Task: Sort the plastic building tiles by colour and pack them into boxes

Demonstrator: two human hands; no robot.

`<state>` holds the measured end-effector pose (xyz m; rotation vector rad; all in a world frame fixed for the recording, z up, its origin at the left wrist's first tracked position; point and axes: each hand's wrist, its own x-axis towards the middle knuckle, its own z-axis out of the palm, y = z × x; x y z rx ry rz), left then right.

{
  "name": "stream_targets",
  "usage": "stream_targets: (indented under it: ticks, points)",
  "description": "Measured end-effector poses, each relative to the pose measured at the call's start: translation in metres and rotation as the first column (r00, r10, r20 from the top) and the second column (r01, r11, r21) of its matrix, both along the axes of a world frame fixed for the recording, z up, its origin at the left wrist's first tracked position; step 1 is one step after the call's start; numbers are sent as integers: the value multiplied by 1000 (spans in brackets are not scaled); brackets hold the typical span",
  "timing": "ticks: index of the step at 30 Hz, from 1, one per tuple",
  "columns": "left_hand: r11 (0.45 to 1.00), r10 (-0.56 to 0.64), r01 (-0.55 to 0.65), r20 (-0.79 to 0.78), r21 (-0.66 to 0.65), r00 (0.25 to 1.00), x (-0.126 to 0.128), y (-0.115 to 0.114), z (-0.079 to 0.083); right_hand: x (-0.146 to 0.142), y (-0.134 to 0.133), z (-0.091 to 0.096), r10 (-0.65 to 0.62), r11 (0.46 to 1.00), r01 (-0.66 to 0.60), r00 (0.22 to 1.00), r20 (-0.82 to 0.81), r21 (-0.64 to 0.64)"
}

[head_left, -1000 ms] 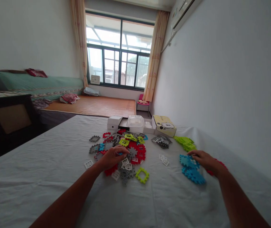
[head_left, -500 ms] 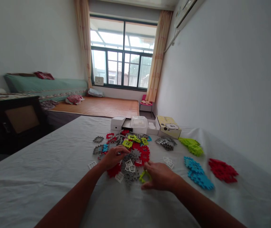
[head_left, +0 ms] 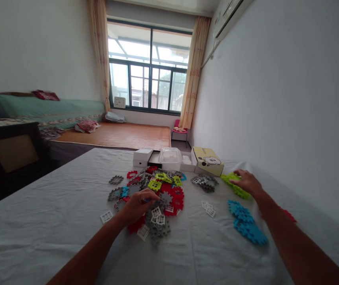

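Tabletop [head_left: 71, 198] bears mixed pieces [head_left: 166, 197] under the left hand [head_left: 139, 204] and, near its right edge, green pieces [head_left: 239, 191] under the right hand [head_left: 249, 183], grips indiscernible.

Pale cloth [head_left: 68, 198] beneath mixed toothed pieces [head_left: 165, 198], blue pile [head_left: 244, 220], grey pile [head_left: 206, 183], yellow box [head_left: 208, 161].

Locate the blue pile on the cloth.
In the head view, the blue pile lies toward the right of the white cloth, nearer the camera than the yellow-green pile by the right hand.
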<state>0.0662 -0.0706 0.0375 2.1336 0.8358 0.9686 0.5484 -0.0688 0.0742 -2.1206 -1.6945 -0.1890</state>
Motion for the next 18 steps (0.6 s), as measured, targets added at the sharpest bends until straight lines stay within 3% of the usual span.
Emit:
stream_targets:
  ticks: [3,6,9,11,13,15,18]
  points:
    - [1000,16,-16,10,6,1000,-2,1,1,44,13,-14,-210,975,214,975,71,-56]
    - [998,57,-57,28,3,998,-3,3,1,35,19,-22,-234,972,236,966,110,-2]
    - [994,107,-108,38,9,994,-5,6,-1,-25,17,-19,37,995,-45,996,84,92]
    - [991,130,-130,28,31,991,-5,6,-2,-80,11,-18,315,946,-314,949,-2,80]
    - [988,140,-141,10,59,990,-6,7,-3,-137,1,-21,512,859,-510,850,-121,47]
    - [986,143,-142,-3,87,990,-8,7,-5,-186,-10,-29,610,788,-612,763,-211,67]
    - [983,148,-145,-16,115,989,-9,7,-7,-236,-18,-43,645,758,-643,717,-264,110]
